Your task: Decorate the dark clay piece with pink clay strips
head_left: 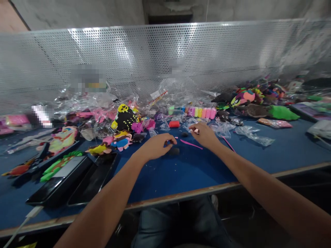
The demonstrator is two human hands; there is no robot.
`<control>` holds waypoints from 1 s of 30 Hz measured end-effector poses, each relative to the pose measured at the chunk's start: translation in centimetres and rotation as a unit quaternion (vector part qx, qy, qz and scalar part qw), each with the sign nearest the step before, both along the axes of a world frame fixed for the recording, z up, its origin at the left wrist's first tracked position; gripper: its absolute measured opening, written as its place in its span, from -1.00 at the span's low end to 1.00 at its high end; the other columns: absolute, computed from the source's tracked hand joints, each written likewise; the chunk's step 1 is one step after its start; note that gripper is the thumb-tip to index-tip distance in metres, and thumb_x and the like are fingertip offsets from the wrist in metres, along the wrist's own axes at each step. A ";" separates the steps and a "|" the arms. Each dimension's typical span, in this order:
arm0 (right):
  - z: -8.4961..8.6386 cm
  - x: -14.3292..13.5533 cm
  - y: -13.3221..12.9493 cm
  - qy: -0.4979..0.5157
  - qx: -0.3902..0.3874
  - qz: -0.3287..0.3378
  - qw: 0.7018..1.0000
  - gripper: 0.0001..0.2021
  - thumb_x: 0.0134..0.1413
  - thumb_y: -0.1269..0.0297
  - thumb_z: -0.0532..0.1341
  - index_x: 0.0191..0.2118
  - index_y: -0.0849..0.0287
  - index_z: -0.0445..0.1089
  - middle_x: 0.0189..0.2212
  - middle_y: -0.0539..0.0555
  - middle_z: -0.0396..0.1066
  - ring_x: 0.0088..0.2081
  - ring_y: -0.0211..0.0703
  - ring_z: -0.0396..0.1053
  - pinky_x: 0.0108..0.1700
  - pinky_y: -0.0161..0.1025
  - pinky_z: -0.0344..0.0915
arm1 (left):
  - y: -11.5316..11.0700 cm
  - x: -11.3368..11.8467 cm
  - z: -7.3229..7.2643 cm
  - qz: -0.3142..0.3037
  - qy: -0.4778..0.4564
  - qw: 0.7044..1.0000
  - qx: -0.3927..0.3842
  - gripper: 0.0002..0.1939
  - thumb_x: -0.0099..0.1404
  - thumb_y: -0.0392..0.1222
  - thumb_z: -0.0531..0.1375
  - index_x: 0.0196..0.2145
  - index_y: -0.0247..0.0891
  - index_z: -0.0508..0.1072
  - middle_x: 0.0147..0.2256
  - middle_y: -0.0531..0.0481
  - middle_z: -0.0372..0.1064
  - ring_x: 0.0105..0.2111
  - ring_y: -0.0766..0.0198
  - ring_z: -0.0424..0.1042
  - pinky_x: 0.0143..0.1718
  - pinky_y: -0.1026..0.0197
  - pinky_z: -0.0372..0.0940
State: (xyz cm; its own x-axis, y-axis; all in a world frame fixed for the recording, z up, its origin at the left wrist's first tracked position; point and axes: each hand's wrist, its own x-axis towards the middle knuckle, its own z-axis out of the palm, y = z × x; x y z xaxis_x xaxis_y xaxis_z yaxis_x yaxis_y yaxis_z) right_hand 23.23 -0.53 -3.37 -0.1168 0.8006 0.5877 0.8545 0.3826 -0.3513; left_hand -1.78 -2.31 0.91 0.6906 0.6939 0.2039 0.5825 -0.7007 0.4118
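"What is the right hand [204, 136] holding?"

"A small pale piece [197, 131], pinched between its fingertips. Take the pink tool [191, 144] as the clock's centre: that hand is near two, the left hand [158, 146] at nine."

"And the left fingers?"

"Bent inward. I can't tell from here whether the tips meet or grip anything. A dark strip [174, 151] lies just beside them, towards eight."

"So what worries you?"

"The piece is so little that too firm a pinch could flatten it, if it's as soft as it looks, and a loose one could drop it. There's crumpled clear wrap [224, 129] out past two, and it might vanish in there."

"And that pink speck [176, 137] at ten?"

"Easily lost. It lies close to the left hand, so a careless sweep could brush it away or stick it to the skin."

"The dark lump [184, 134] at eleven?"

"If it's soft too, a knuckle could dent it, or its colour could smudge the pale piece. The red block [174, 124], beyond ten, seems safer, farther from the fingers."
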 end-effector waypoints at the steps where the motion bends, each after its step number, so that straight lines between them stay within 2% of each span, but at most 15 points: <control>1: -0.2 -0.3 0.1 -0.030 -0.016 -0.002 0.999 -0.76 0.11 0.43 0.13 -0.13 0.18 0.47 -0.22 0.14 0.47 -0.12 -0.04 0.39 0.03 -0.09 0.27 | 0.1 0.0 -0.1 0.014 -0.008 1.000 0.008 -0.72 0.23 -0.31 0.07 -0.18 -0.13 0.49 -0.14 0.04 0.48 -0.23 0.23 0.42 -0.22 0.20 0.26; 4: -0.7 -1.4 0.4 -0.121 -0.044 -0.015 0.992 -0.72 0.16 0.34 0.17 -0.02 0.21 0.44 -0.09 0.23 0.43 0.00 0.04 0.34 0.12 -0.03 0.20 | 0.3 -0.1 -0.3 0.036 -0.030 0.999 0.010 -0.72 0.23 -0.32 0.05 -0.19 -0.13 0.50 -0.17 0.04 0.49 -0.24 0.23 0.43 -0.23 0.20 0.26; 6: -0.6 -1.8 0.5 -0.148 -0.051 -0.028 0.987 -0.75 0.15 0.29 0.21 -0.06 0.21 0.45 -0.08 0.24 0.43 0.02 0.09 0.32 0.11 0.02 0.19 | 0.5 -0.1 -0.4 0.047 -0.047 0.998 0.000 -0.74 0.26 -0.27 0.05 -0.18 -0.13 0.50 -0.20 0.03 0.49 -0.28 0.24 0.42 -0.24 0.19 0.27; 8: 0.0 -2.1 0.3 -0.127 -0.033 -0.024 0.991 -0.81 0.12 0.28 0.24 -0.14 0.17 0.45 -0.13 0.20 0.45 -0.01 0.10 0.33 0.08 0.05 0.20 | 0.7 0.1 -0.6 0.065 -0.088 0.994 -0.005 -0.76 0.27 -0.19 0.08 -0.15 -0.15 0.48 -0.22 0.01 0.48 -0.31 0.24 0.41 -0.24 0.17 0.27; 10: 1.0 -2.4 -0.1 -0.073 0.013 0.027 0.997 -0.84 0.11 0.28 0.25 -0.17 0.15 0.43 -0.19 0.15 0.47 -0.08 0.06 0.36 0.04 0.04 0.24 | 0.9 0.3 -0.6 0.082 -0.173 0.981 -0.041 -0.72 0.28 -0.08 0.11 -0.10 -0.20 0.45 -0.21 -0.03 0.46 -0.32 0.24 0.41 -0.24 0.17 0.28; 12: 2.4 -3.2 -0.6 -0.012 0.068 0.106 0.992 -0.85 0.12 0.26 0.26 -0.17 0.12 0.42 -0.23 0.11 0.47 -0.14 0.01 0.39 -0.01 0.00 0.27 | 1.1 0.6 -0.7 0.087 -0.284 0.945 -0.134 -0.59 0.27 0.06 0.13 -0.05 -0.25 0.41 -0.18 -0.09 0.46 -0.34 0.24 0.43 -0.30 0.18 0.29; 14: 3.7 -4.3 -0.9 0.021 0.107 0.173 0.979 -0.84 0.13 0.23 0.26 -0.17 0.10 0.41 -0.24 0.10 0.45 -0.15 0.00 0.38 -0.02 -0.01 0.28 | 1.2 0.7 -0.7 0.063 -0.381 0.886 -0.256 -0.48 0.25 0.20 0.12 -0.05 -0.29 0.42 -0.17 -0.14 0.47 -0.36 0.23 0.45 -0.36 0.19 0.30; 16: 4.6 -5.6 -0.7 0.031 0.131 0.209 0.969 -0.83 0.12 0.18 0.27 -0.18 0.07 0.41 -0.22 0.11 0.43 -0.10 0.02 0.35 0.03 0.02 0.26 | 1.3 0.6 -0.6 0.019 -0.442 0.827 -0.346 -0.43 0.21 0.26 0.14 -0.12 -0.32 0.47 -0.22 -0.16 0.49 -0.36 0.21 0.46 -0.35 0.18 0.31; 18: 5.2 -6.8 0.0 0.036 0.145 0.231 0.961 -0.81 0.12 0.14 0.27 -0.16 0.06 0.42 -0.20 0.11 0.41 -0.05 0.04 0.33 0.05 0.03 0.24 | 1.4 0.3 -0.5 -0.010 -0.486 0.785 -0.384 -0.47 0.18 0.24 0.19 -0.20 -0.34 0.50 -0.30 -0.15 0.49 -0.35 0.22 0.46 -0.33 0.19 0.31; 20: 5.3 -7.7 0.7 0.034 0.156 0.248 0.956 -0.76 0.14 0.14 0.25 -0.09 0.05 0.41 -0.16 0.12 0.41 -0.02 0.05 0.31 0.06 0.03 0.25 | 1.5 0.0 -0.4 -0.013 -0.522 0.761 -0.385 -0.55 0.17 0.16 0.26 -0.24 -0.33 0.51 -0.34 -0.11 0.49 -0.37 0.26 0.45 -0.33 0.22 0.30; 22: 5.0 -8.2 1.3 0.014 0.162 0.262 0.951 -0.68 0.16 0.17 0.24 0.04 0.04 0.36 -0.11 0.12 0.43 -0.01 0.05 0.31 0.08 0.03 0.24 | 1.8 -0.2 -0.4 0.001 -0.542 0.752 -0.374 -0.62 0.14 0.08 0.30 -0.27 -0.31 0.52 -0.34 -0.08 0.50 -0.37 0.29 0.44 -0.33 0.23 0.29; 25: 4.1 -8.3 1.7 -0.022 0.153 0.278 0.948 -0.58 0.18 0.17 0.23 0.15 0.02 0.30 -0.05 0.12 0.45 -0.01 0.03 0.33 0.09 0.02 0.25 | 2.0 -0.3 -0.7 0.035 -0.535 0.765 -0.357 -0.64 0.08 0.06 0.35 -0.34 -0.32 0.53 -0.35 -0.08 0.51 -0.37 0.29 0.45 -0.29 0.23 0.29; 28: 3.2 -8.0 1.8 -0.023 0.142 0.274 0.951 -0.65 0.22 0.16 0.19 0.10 0.06 0.37 -0.10 0.13 0.49 -0.05 0.00 0.37 0.04 0.00 0.30 | 2.0 -0.1 -0.9 0.057 -0.505 0.787 -0.350 -0.60 0.02 0.09 0.38 -0.36 -0.33 0.54 -0.39 -0.07 0.50 -0.38 0.31 0.44 -0.29 0.24 0.27; 30: 2.8 -7.8 1.7 -0.025 0.138 0.264 0.954 -0.69 0.24 0.17 0.16 0.05 0.09 0.41 -0.16 0.14 0.52 -0.09 0.00 0.39 -0.01 -0.02 0.33 | 1.9 0.0 -0.9 0.054 -0.493 0.791 -0.358 -0.56 0.01 0.11 0.39 -0.32 -0.33 0.54 -0.37 -0.07 0.50 -0.38 0.32 0.44 -0.29 0.24 0.27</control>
